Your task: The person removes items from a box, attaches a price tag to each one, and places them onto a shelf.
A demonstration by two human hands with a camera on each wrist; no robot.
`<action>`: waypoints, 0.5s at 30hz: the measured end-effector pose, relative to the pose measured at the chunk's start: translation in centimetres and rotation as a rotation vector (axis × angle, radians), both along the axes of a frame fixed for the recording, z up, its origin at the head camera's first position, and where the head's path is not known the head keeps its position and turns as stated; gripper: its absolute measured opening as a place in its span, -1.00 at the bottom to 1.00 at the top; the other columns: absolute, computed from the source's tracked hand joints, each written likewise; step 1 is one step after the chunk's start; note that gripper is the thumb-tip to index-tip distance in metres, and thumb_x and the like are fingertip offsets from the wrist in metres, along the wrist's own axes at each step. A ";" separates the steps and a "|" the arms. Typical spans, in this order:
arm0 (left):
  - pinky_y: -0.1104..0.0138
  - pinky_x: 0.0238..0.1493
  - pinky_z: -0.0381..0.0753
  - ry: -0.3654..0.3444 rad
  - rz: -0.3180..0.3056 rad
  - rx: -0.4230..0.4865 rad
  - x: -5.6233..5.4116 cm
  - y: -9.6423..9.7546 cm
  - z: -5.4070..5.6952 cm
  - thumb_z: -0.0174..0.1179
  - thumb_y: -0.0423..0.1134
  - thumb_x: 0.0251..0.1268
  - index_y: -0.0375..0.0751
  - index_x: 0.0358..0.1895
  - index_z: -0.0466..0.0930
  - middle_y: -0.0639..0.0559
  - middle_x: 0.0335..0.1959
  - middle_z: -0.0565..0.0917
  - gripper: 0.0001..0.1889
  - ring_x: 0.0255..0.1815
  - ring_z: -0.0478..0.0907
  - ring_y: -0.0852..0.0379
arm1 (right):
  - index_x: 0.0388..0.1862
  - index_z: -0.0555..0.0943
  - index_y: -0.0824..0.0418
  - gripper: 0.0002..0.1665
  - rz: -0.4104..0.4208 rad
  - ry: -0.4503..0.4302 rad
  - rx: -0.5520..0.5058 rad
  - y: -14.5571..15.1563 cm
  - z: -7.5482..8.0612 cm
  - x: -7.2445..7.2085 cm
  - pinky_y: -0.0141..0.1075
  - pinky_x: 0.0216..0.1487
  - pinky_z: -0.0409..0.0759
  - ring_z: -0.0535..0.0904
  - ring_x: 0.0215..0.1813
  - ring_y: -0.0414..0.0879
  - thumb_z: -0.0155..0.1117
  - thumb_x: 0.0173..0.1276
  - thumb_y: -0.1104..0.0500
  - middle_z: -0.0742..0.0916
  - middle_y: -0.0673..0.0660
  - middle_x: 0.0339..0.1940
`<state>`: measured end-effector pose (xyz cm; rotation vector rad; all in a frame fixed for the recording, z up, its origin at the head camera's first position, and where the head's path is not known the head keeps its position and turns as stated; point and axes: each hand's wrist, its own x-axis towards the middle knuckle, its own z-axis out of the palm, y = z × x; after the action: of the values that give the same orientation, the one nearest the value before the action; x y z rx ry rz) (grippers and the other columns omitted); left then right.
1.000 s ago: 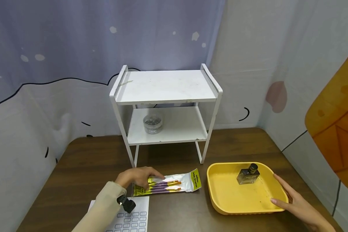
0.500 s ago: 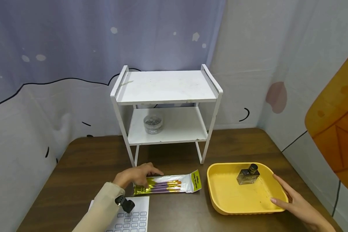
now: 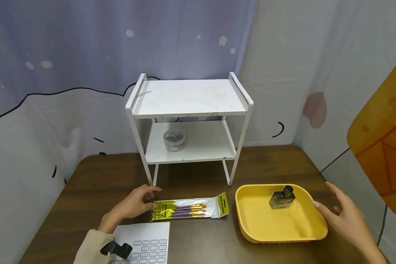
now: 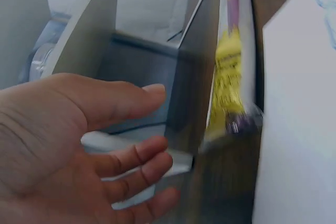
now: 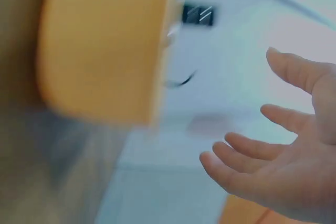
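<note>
"Which hand is nearer the brush pack [image 3: 191, 208]?"

"The left hand [image 3: 136, 201], easily. Its thumb tip is right at the pack's left end; whether it actually touches, I can't tell."

"Holding anything?"

"Nothing. The fingers are loosely bent, and there's a fair gap between them and the thumb."

"And how does the pack lie from there?"

"Off to that hand's right, flat on the desk [image 3: 198, 242]. The long axis runs left to right, far end angled slightly away from the person. Bristles point right, so the handle end is the one by the hand."

"What about the right hand [image 3: 348, 220]?"

"Beside the right edge of the yellow tray [image 3: 274, 229], fingers spread, nothing in them. The whole tray sits between it and the pack."

"So I'd judge the left hand better placed. Any edges to mind?"

"The white rack [image 3: 191, 98] has its front feet just beyond the pack. The paper sheet [image 3: 148, 231] comes close to its near side on the left, and the tray's rim is near its right end, with a narrow strip of desk between."

"Then the room is where?"

"Towards the person, right of the sheet: that's the widest stretch beside the pack. Upwards, nothing overhangs it."
</note>
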<state>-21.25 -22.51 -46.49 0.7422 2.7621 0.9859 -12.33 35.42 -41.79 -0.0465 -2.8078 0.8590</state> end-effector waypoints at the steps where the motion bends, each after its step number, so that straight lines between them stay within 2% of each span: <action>1: 0.27 -0.21 0.50 0.001 0.031 -0.010 0.5 -0.5 -0.1 0.39 -0.40 0.13 -0.30 0.19 0.57 -0.07 -0.23 0.55 -0.51 -0.22 0.46 0.07 | 0.59 0.07 0.33 -0.04 -0.002 0.048 0.006 -0.8 0.6 0.1 -0.13 0.04 0.65 0.32 0.28 0.56 0.33 0.41 0.04 0.32 0.60 0.42; 3: 0.25 -0.20 0.50 -0.019 0.092 -0.037 1.6 -1.3 -0.2 0.42 -0.36 0.12 -0.27 0.17 0.59 -0.04 -0.24 0.55 -0.51 -0.21 0.47 0.08 | 0.57 0.17 0.26 -0.07 0.018 0.141 0.004 -2.8 1.7 0.3 -0.54 -0.01 0.58 0.40 0.23 0.43 0.39 0.36 0.09 0.39 0.53 0.40; 4: 0.23 -0.19 0.50 -0.030 0.115 -0.052 2.1 -1.6 -0.4 0.44 -0.34 0.10 -0.25 0.16 0.60 -0.04 -0.23 0.56 -0.51 -0.20 0.48 0.07 | 0.56 0.21 0.21 -0.09 0.035 0.185 -0.005 -3.9 2.1 0.5 -0.71 -0.04 0.47 0.46 0.22 0.28 0.42 0.32 0.12 0.43 0.48 0.39; 6: 0.18 -0.16 0.52 -0.062 0.157 -0.093 3.0 -2.2 -0.6 0.49 -0.29 0.04 -0.22 0.12 0.62 -0.03 -0.22 0.56 -0.50 -0.17 0.49 0.06 | 0.54 0.28 0.11 -0.11 0.091 0.248 -0.037 -6.2 2.9 0.7 -0.88 -0.03 0.23 0.48 0.25 -0.05 0.46 0.28 0.17 0.48 0.38 0.39; 8: 0.14 -0.11 0.54 -0.093 0.188 -0.139 3.8 -2.5 -0.9 0.56 -0.24 -0.07 -0.19 0.10 0.64 -0.01 -0.20 0.57 -0.45 -0.13 0.50 0.05 | 0.52 0.32 0.05 -0.12 0.158 0.276 -0.070 -8.7 3.6 1.1 -0.84 0.04 0.27 0.44 0.22 -0.36 0.47 0.26 0.20 0.50 0.30 0.39; 10: 0.11 -0.06 0.54 -0.112 0.202 -0.183 4.4 -2.6 -1.1 0.62 -0.21 -0.21 -0.16 0.07 0.65 0.02 -0.18 0.55 -0.38 -0.10 0.48 0.05 | 0.50 0.35 -0.01 -0.14 0.229 0.288 -0.107 -11.2 4.0 1.6 -0.78 0.09 0.34 0.38 0.18 -0.55 0.48 0.24 0.22 0.52 0.20 0.39; 12: 0.10 -0.02 0.51 -0.118 0.202 -0.217 5.0 -2.6 -1.4 0.66 -0.18 -0.33 -0.12 0.07 0.64 0.06 -0.17 0.53 -0.31 -0.08 0.44 0.07 | 0.46 0.39 -0.02 -0.17 0.311 0.291 -0.141 -13.8 4.1 1.9 -0.68 0.12 0.42 0.42 0.20 -0.52 0.48 0.23 0.24 0.55 0.12 0.37; 15: 0.06 0.00 0.47 -0.105 0.192 -0.248 5.5 -2.5 -1.8 0.68 -0.16 -0.43 -0.06 0.07 0.62 0.11 -0.16 0.50 -0.25 -0.06 0.39 0.08 | 0.43 0.43 -0.03 -0.22 0.440 0.275 -0.171 -17.3 3.8 2.3 -0.46 0.11 0.58 0.53 0.19 -0.33 0.48 0.24 0.21 0.57 0.04 0.34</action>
<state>-15.70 -24.96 -48.26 0.3840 2.8299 0.6682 -10.03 18.16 -38.00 0.6341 -2.5118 1.0979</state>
